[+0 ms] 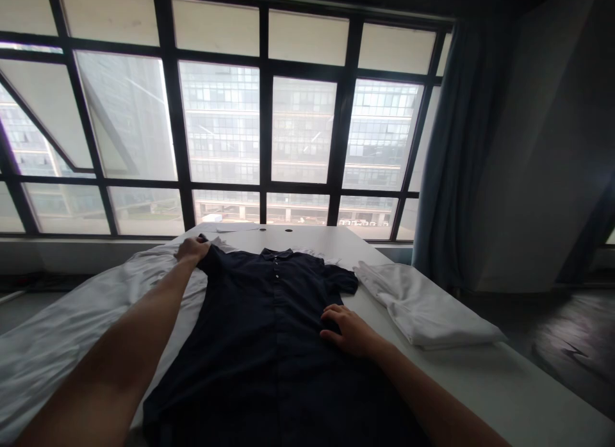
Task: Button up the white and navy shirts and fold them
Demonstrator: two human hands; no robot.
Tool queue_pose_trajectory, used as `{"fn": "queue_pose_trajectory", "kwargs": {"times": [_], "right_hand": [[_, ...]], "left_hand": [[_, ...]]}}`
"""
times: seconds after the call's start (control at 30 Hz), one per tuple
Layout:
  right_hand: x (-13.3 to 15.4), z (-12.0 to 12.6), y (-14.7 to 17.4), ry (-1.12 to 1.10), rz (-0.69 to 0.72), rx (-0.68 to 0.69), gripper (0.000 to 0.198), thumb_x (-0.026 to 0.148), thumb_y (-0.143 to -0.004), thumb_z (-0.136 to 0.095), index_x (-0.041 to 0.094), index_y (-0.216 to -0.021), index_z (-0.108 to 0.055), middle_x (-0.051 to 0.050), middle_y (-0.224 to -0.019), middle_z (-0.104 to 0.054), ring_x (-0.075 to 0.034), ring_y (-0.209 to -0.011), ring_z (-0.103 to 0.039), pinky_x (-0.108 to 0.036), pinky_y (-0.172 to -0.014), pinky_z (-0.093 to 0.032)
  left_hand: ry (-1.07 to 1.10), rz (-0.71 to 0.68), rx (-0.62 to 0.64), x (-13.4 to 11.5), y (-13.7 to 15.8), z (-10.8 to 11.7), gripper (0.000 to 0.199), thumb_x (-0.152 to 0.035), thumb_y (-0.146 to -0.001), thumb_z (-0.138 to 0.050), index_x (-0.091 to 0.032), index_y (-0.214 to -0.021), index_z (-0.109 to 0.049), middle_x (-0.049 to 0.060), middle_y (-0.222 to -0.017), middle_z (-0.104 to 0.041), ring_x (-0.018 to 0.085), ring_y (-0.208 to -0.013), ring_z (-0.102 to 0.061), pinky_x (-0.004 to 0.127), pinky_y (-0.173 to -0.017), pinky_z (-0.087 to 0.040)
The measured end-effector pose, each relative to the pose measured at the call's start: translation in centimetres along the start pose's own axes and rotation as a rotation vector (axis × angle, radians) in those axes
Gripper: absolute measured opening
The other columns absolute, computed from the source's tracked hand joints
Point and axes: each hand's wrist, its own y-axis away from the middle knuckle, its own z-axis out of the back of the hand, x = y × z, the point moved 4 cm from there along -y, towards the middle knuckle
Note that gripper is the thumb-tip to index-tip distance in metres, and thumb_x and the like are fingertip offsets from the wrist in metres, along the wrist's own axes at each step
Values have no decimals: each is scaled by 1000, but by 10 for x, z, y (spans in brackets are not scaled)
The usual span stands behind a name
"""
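Note:
A dark navy short-sleeved shirt (259, 332) lies front side up, its collar toward the window and its button row running down the middle. My left hand (192, 249) is closed on the cuff of the sleeve at the left and holds it out to the side. On the right part of the shirt's body rests my right hand (348, 330), palm down with the fingers stretched out. The sleeve at the right lies loose on the table. The shirt's lower end runs out of view at the bottom.
White cloth (110, 300) covers the left side of the white table (317, 237). A folded white cloth (427, 306) lies to the right of the shirt. Beyond the table stands a wide window (302, 130), with a grey-blue curtain (446, 159) at its right.

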Motion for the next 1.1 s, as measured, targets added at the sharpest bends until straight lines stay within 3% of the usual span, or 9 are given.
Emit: {"fn": "queue_pose_trajectory", "kwargs": {"times": [0.07,0.17,0.27,0.33,0.43,0.63,0.83,0.97,1.1], "right_hand": [[0,-1,1,11,2,5,41,43,-86,-63,20,-120,-66,-10,-132,-60,-30,-121,-55,-41,-106,-41],[1,-2,4,20,-4,18,42,43,-88,-61,20,-122,-66,-11,-135,-58,-30,-123,-54,-42,-107,-41],[4,-1,7,32,-12,31,43,43,-89,-59,20,-125,-64,-12,-139,-56,-31,-126,-52,-43,-109,-39],[5,-1,8,37,-20,38,44,42,-89,-59,20,-127,-64,-13,-140,-55,-31,-128,-51,-43,-110,-38],[6,0,8,38,-25,44,46,42,-89,-59,19,-128,-63,-13,-142,-54,-32,-130,-50,-43,-110,-38],[5,-1,9,34,-25,51,48,44,-89,-58,18,-129,-62,-13,-143,-53,-30,-130,-49,-42,-110,-38],[-4,5,-6,11,-36,-15,41,47,-87,-60,20,-116,-69,-11,-126,-65,-27,-112,-62,-36,-97,-46],[-38,28,-47,61,-283,-189,37,45,-94,-49,17,-98,-72,-12,-101,-73,-25,-97,-68,-32,-84,-49],[-90,43,-85,44,-626,-215,41,44,-94,-47,12,-91,-72,-18,-92,-73,-29,-91,-70,-36,-80,-51]], "left_hand": [[-25,-46,-32,-29,14,-4,35,-32,-88,-59,-4,-108,-62,14,-103,-69,29,-100,-61,43,-89,-45],[-36,-301,35,-77,54,-24,27,-29,-86,-62,-14,-108,-66,8,-110,-69,24,-101,-62,32,-88,-45],[-229,-719,335,-110,113,-56,20,-21,-82,-60,-19,-100,-69,7,-106,-71,26,-96,-66,33,-83,-48],[-306,-825,461,-113,143,-70,25,-15,-79,-60,-20,-102,-69,8,-105,-71,27,-94,-68,33,-80,-50],[-291,-811,486,-109,161,-77,38,-12,-79,-59,-20,-115,-65,10,-110,-71,28,-94,-69,35,-80,-52],[29,-574,312,-104,140,-71,41,-24,-87,-54,-21,-128,-59,7,-103,-72,24,-92,-68,33,-82,-52],[186,-573,612,-100,143,-87,40,-39,-87,-58,-21,-122,-64,5,-99,-74,21,-86,-69,29,-79,-53],[116,-463,566,-76,116,-82,42,-47,-93,-47,-23,-121,-66,7,-115,-73,25,-102,-68,32,-91,-51],[-43,-481,600,-36,98,-90,49,-48,-88,-55,-25,-131,-61,8,-135,-63,29,-126,-56,38,-109,-40]]}}
